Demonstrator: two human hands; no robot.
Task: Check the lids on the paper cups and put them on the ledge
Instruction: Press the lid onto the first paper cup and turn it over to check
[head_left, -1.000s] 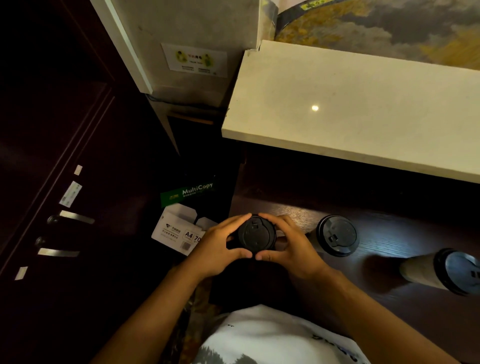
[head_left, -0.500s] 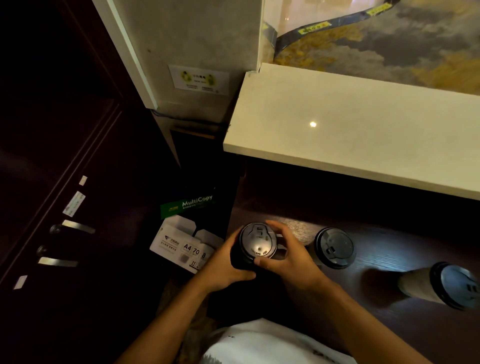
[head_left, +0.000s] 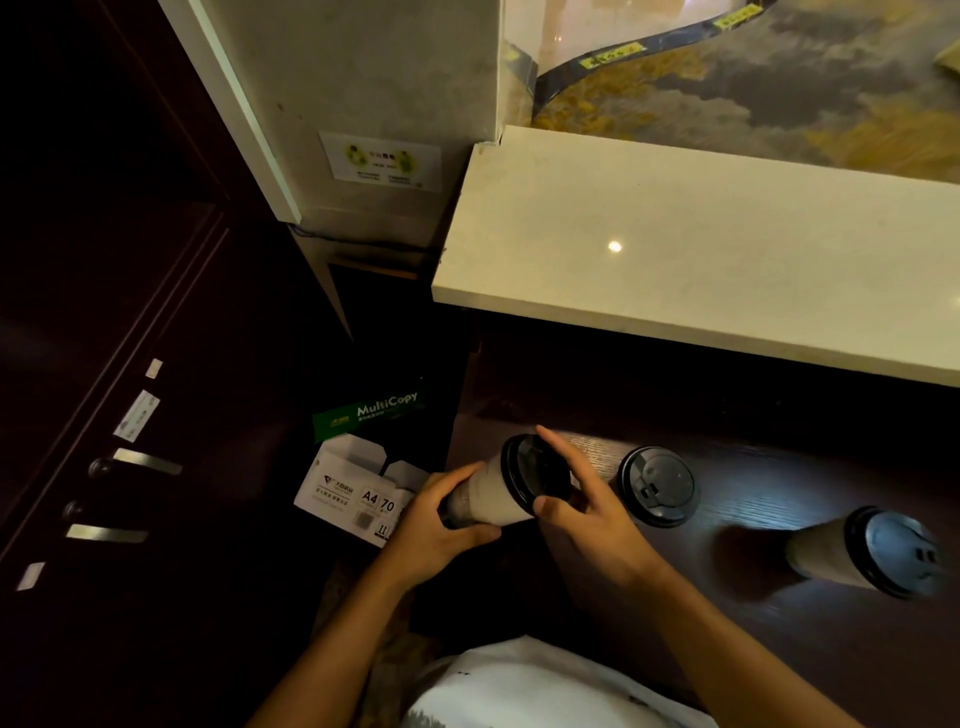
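I hold a white paper cup (head_left: 491, 496) with a black lid (head_left: 537, 475), tipped on its side so the lid faces right and up. My left hand (head_left: 441, 525) wraps the cup's body from below. My right hand (head_left: 582, 499) rests on the lid's rim, thumb under it and fingers spread over its top. A second lidded cup (head_left: 657, 486) stands upright on the dark wooden counter (head_left: 779, 649) just right of my right hand. A third lidded cup (head_left: 872, 553) stands farther right. The pale stone ledge (head_left: 701, 260) runs above the counter.
Boxes of A4 copy paper (head_left: 358, 488) sit on the floor left of the counter. A dark cabinet with metal handles (head_left: 130, 467) fills the left side. A grey pillar (head_left: 363, 130) rises at the ledge's left end. Patterned carpet (head_left: 779, 93) lies beyond the ledge.
The cup was upright with both hands around its lid. It has since been lifted and tipped sideways; my left hand slid down onto its body while my right stays at the lid.
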